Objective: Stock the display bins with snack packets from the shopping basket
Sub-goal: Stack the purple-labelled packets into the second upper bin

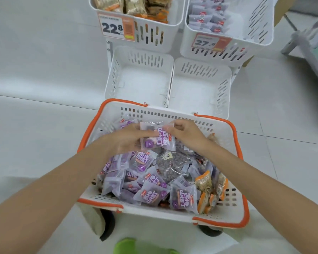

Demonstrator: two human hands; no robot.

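Purple snack packets are bunched between both hands above the shopping basket. The left hand curls around the stack, and the right hand pinches its top edge. In so loose a clasp the slick film wrappers could slide apart and spill back into the basket, or onto the floor, on the lift toward twelve o'clock. The lower bins sit nearest, but matching purple stock lies in the upper bin at one o'clock, so mis-sorting is a risk.

Purple snack packets heaped in orange-rimmed basket, just before white bins
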